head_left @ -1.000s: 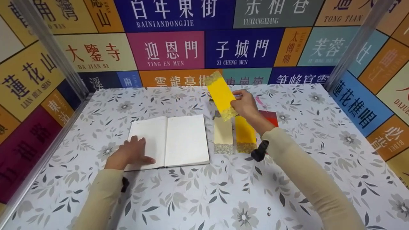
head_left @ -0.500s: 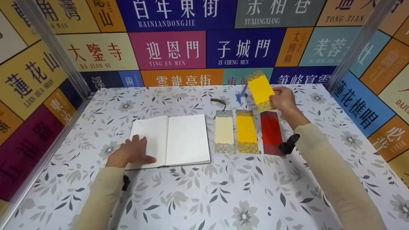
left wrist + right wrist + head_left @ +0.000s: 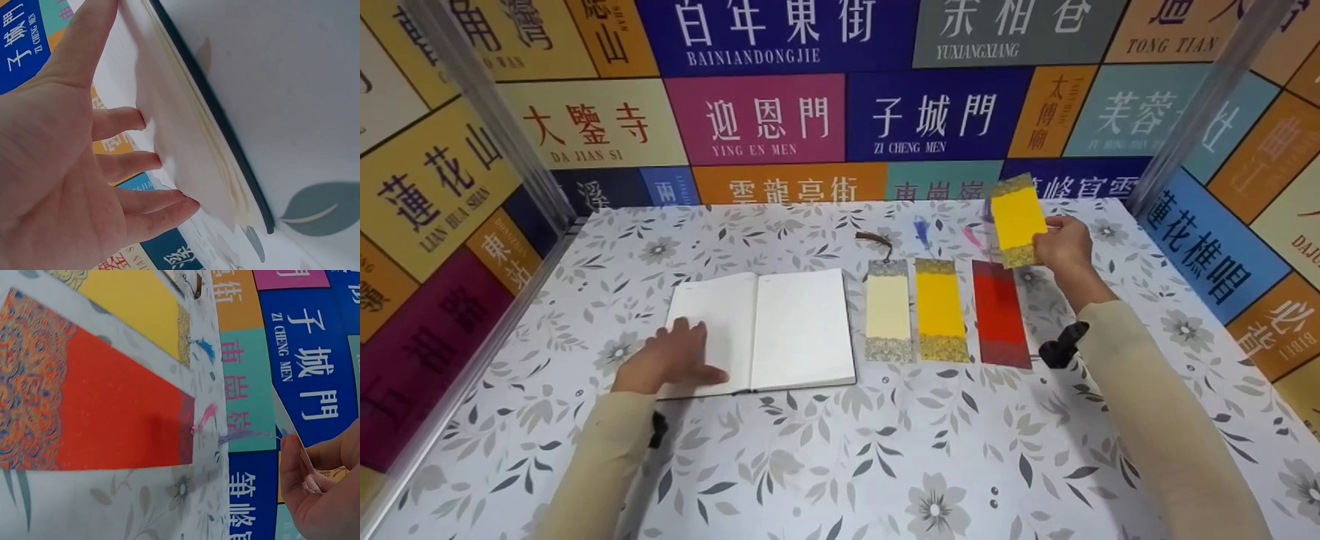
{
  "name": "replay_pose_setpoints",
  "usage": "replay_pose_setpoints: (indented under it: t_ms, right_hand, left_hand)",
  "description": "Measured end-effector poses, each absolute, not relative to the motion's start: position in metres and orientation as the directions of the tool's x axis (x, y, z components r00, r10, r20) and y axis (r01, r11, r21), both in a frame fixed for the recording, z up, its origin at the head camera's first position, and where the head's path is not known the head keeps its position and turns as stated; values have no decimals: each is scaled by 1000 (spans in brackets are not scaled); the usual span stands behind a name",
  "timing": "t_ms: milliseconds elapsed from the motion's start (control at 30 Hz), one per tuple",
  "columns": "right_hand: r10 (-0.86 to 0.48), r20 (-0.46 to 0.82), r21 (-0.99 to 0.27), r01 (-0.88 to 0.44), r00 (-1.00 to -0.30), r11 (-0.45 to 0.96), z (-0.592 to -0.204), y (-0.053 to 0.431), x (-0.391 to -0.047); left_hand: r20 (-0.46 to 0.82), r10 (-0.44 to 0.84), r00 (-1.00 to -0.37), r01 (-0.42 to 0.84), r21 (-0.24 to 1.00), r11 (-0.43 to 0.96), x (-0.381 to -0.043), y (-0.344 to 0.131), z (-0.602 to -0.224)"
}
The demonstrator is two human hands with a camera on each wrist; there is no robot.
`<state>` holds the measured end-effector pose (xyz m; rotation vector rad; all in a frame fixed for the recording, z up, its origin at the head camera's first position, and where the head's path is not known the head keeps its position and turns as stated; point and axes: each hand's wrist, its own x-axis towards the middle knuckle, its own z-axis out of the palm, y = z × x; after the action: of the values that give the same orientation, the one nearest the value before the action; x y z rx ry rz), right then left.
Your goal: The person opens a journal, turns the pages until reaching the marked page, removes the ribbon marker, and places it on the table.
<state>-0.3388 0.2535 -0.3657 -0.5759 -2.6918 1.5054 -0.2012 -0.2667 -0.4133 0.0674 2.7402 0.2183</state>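
My right hand (image 3: 1065, 247) pinches a yellow bookmark (image 3: 1018, 223) by its edge, tilted and held up behind the red bookmark's far end. In the right wrist view, that bookmark shows edge-on between thumb and fingers, with a purple tassel (image 3: 244, 436) hanging from it. My left hand (image 3: 671, 356) rests spread on the left page of an open notebook (image 3: 802, 326). The left wrist view shows its fingertips touching the page. Right of the notebook lie a cream bookmark (image 3: 887, 307), another yellow bookmark (image 3: 940, 304) and a red bookmark (image 3: 999, 311), side by side.
A brown tassel (image 3: 876, 240), a blue tassel (image 3: 922, 231) and a pink tassel (image 3: 975, 238) extend from the far ends of the lying bookmarks. A floral cloth (image 3: 780, 465) covers the table. Panels with large lettering (image 3: 765, 116) stand behind and at both sides.
My right hand has carried the yellow bookmark rightward, from above the cream and yellow bookmarks to beyond the red one. My left hand has stayed on the notebook.
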Motion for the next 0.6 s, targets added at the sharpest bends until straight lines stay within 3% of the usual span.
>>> replay_pose_setpoints:
  t_ms: [600]
  right_hand:
    - [259,-234,-771,341,-937,538,-409,295,-299]
  left_hand:
    - [-423,59,-904,-19,177,984,-202,-266,-410]
